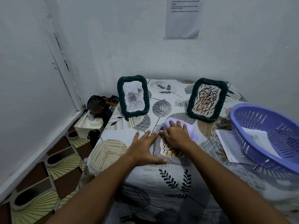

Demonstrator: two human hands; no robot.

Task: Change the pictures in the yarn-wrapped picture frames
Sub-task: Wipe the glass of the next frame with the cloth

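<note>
Two dark green yarn-wrapped frames stand upright at the back of the cloth-covered table. The left frame shows a grey rose picture; the right frame shows a black scribble drawing. A pale lilac yarn-wrapped frame lies flat at the middle, with a scribble picture showing inside it. My left hand rests flat with fingers spread along that frame's left edge, thumb at its near corner. My right hand lies over the frame's far end, fingers curled on a lilac piece there. What the fingers hold is hidden.
A purple plastic basket with paper in it stands at the right, over loose printed sheets. Bags and a white box sit on the floor left of the table. Walls close in behind and on the left.
</note>
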